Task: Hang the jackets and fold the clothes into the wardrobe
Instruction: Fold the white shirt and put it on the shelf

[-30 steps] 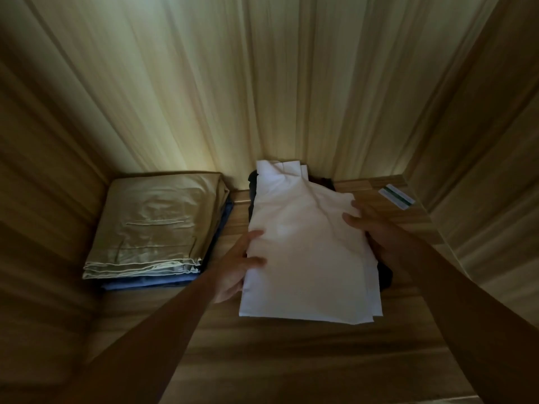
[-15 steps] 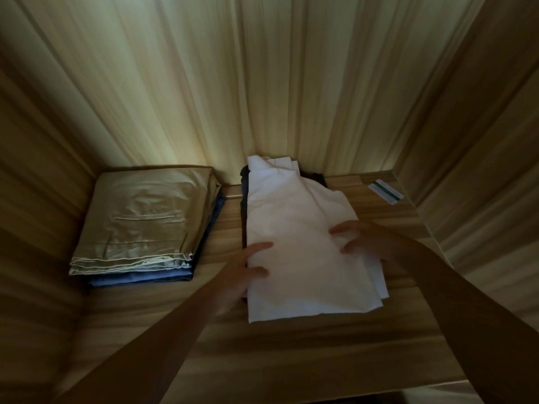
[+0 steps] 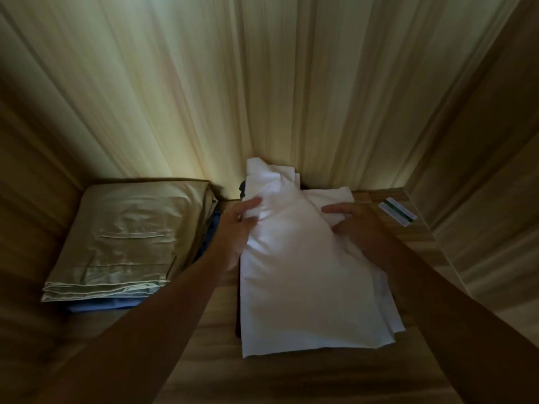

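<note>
The folded white garment point(image 3: 306, 266) lies on the wardrobe shelf point(image 3: 204, 339), on top of a dark garment point(image 3: 241, 189) and just right of a folded beige trousers stack point(image 3: 128, 240) that sits over something blue. The left hand point(image 3: 237, 228) has its grip closed on the cloth's left edge near the far end; the right hand point(image 3: 354, 225) rests flat and open on the right side. To settle it well, both hands should likely press outward evenly (smoothing the bunched far end) and square the near corners, which splay slightly. A small card point(image 3: 398, 212) lies well clear.
</note>
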Demonstrator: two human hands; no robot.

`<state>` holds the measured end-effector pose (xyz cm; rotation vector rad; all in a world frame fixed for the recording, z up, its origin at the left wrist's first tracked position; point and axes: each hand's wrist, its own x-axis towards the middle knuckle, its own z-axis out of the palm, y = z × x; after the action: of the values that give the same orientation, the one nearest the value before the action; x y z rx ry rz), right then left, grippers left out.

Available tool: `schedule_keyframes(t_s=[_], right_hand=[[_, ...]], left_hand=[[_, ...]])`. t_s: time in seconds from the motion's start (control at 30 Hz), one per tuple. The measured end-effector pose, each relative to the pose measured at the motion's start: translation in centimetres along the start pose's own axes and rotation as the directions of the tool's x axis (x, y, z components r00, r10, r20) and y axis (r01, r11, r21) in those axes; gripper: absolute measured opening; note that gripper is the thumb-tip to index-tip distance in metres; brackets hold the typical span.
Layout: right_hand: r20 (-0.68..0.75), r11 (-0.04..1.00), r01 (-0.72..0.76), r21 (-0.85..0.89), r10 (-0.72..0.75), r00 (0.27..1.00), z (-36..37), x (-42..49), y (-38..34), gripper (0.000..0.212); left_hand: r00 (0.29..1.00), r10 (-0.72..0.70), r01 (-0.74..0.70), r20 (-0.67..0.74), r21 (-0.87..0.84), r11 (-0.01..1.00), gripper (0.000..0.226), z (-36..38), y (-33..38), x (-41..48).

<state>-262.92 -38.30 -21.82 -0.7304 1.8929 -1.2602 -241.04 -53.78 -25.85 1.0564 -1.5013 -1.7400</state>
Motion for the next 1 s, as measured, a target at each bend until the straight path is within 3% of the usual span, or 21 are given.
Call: schedule_keyframes(t_s=[0.1, 0.2, 0.23, 0.3, 0.37, 0.43, 0.5, 0.57, 0.67, 0.77, 0.87, 1.0], right_hand=[[-0.003, 0.997, 0.047, -0.069, -0.047, 0.999, 0.4, 0.0, 1.2, 0.051], [0.003, 0.919, -0.005, -0.394, 0.006, 1.0, 0.7, 0.6, 2.8, 0.054], [-0.005, 0.841, 0.003, -0.541, -0.007, 1.0, 0.7, 0.8, 3.0, 0.057], [-0.036, 0.613, 0.065, -0.788, -0.151, 0.988, 1.0, 0.5, 3.0, 0.063], [0.031, 0.42, 0.186, -0.888, -0.349, 0.937, 2.6, -0.2, 2.8, 0.061], [0.156, 0.308, 0.296, -0.904, -0.406, 0.9, 4.9, -1.1, 3.7, 0.068], [0.243, 0.316, 0.302, -0.899, -0.213, 0.946, 6.0, -1.4, 5.7, 0.075], [0.246, 0.339, 0.291, -0.895, -0.169, 0.954, 5.9, -0.8, 7.5, 0.074], [0.255, 0.344, 0.29, -0.893, -0.145, 0.956, 5.7, -0.3, 7.1, 0.073], [0.202, 0.278, 0.242, -0.93, -0.163, 0.966, 5.9, -2.0, 5.9, 0.084], [0.17, 0.232, 0.187, -0.955, -0.094, 0.981, 5.3, -5.4, 6.1, 0.087], [0.156, 0.292, 0.163, -0.942, -0.048, 0.987, 4.9, -7.2, 7.2, 0.083]], left_hand=[[0.999, 0.013, -0.014, -0.039, -0.005, 1.0, 0.04, -0.8, -1.4, 0.1], [0.999, 0.052, -0.045, -0.013, 0.306, 0.951, 0.041, -1.3, -2.8, 0.3], [0.993, 0.12, -0.096, -0.019, 0.481, 0.871, 0.044, -1.4, -3.3, 0.4], [0.943, 0.332, -0.218, -0.001, 0.753, 0.621, 0.048, -1.0, -3.6, -0.3], [0.836, 0.522, -0.395, 0.17, 0.846, 0.358, 0.053, 0.2, -4.1, -1.2], [0.831, 0.44, -0.464, 0.341, 0.861, 0.207, 0.061, 1.2, -5.0, -1.8], [0.922, 0.197, -0.374, 0.333, 0.899, 0.228, 0.065, 1.6, -5.9, -1.8], [0.956, 0.08, -0.293, 0.282, 0.932, 0.215, 0.067, 1.5, -6.4, -1.6], [0.96, 0.001, -0.277, 0.281, 0.946, 0.171, 0.069, 1.7, -5.5, -1.1], [0.963, 0.061, -0.269, 0.263, 0.953, 0.138, 0.071, 1.8, -4.6, -1.6], [0.958, 0.066, -0.286, 0.278, 0.934, 0.216, 0.072, 1.4, -5.2, -5.2], [0.967, -0.032, -0.236, 0.254, 0.932, 0.277, 0.075, 1.1, -6.7, -9.1]])
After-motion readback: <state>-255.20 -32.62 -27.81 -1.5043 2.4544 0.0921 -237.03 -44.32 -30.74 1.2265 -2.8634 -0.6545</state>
